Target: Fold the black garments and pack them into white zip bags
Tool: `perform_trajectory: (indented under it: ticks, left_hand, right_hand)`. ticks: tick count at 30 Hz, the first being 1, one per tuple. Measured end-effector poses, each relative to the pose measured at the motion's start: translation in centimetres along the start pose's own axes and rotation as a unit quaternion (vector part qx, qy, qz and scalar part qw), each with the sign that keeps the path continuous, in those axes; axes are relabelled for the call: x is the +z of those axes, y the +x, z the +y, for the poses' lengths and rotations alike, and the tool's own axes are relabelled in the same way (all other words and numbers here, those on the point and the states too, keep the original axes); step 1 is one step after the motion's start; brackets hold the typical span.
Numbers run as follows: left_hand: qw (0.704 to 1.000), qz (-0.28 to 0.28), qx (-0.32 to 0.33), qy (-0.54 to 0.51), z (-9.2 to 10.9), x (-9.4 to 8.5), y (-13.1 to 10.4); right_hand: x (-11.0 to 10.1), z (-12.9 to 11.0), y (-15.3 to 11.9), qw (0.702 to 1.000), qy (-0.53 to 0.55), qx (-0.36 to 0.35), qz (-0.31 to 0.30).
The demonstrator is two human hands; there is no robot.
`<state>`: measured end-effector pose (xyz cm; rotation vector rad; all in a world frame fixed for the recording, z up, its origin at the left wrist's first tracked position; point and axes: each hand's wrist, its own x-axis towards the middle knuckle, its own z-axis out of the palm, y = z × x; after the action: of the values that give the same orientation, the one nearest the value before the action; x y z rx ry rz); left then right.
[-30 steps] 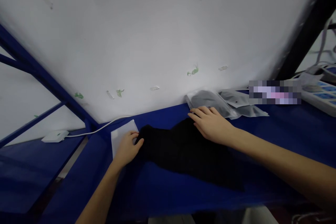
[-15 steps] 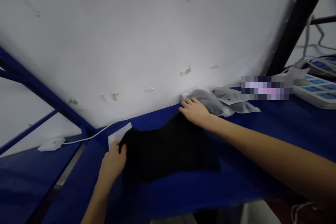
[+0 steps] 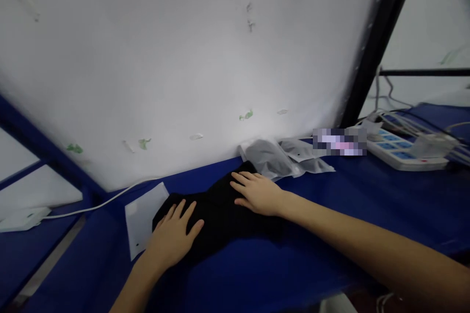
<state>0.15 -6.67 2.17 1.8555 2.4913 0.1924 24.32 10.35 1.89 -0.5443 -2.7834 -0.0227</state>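
On the blue table (image 3: 367, 215), close against the white wall (image 3: 165, 58), lay a black garment (image 3: 220, 215), dark, matte and folded into a rough, lumpy shape. Both hands pressed flat on it with fingers spread and gripping nothing: the right hand (image 3: 257, 193) on its far end, the left hand (image 3: 172, 239) on its near end. Beside the left hand lay a flat white bag (image 3: 141, 215); behind the right hand sat grey packed bags (image 3: 271, 156).

One black garment (image 3: 220, 215), three plastic bags (image 3: 271, 156).
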Motion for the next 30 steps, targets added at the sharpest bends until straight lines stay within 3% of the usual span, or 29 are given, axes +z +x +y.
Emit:
perform_trajectory:
  ticks: [2,4,7,9,11,17,21,25,28,30]
  left_hand:
    - [1.000,0.000,0.000,0.013,0.6,-0.7,0.9]
    - [0.999,0.027,0.006,0.033,1.9,-1.6,1.6]
    - [0.995,0.074,0.063,0.032,4.6,-2.3,2.5]
    - [0.989,0.067,0.129,0.012,6.3,-2.0,2.9]
    - [0.984,0.038,0.174,-0.004,7.3,-1.3,3.1]
    - [0.981,-0.044,0.189,-0.017,7.2,0.5,2.7]
    - [0.979,-0.062,0.193,-0.020,7.3,0.4,2.5]
    - [0.977,-0.049,0.207,-0.028,7.4,0.3,2.7]
    - [0.976,0.019,0.211,-0.054,7.4,-0.2,2.9]
    - [0.972,0.108,0.190,-0.091,7.6,-0.9,2.8]
  right_hand:
    - [-1.7,1.9,0.4,0.998,-0.004,0.020,0.062]
    - [-3.0,4.3,0.2,0.990,-0.023,0.087,0.112]
    - [-3.8,7.9,-1.5,0.973,-0.068,0.208,0.075]
    - [-3.7,9.5,-3.1,0.975,-0.083,0.205,-0.014]
    - [-3.3,10.1,-4.4,0.975,-0.113,0.181,-0.062]
    - [-3.3,9.9,-4.4,0.979,-0.124,0.162,-0.009]
    - [-3.8,11.2,-3.4,0.976,-0.063,0.175,0.110]
    - [-4.4,11.6,-2.8,0.921,-0.035,0.191,0.338]
    - [-5.2,10.0,-2.8,0.863,-0.031,0.135,0.486]
    - [-5.4,8.0,-2.8,0.849,-0.028,0.068,0.523]
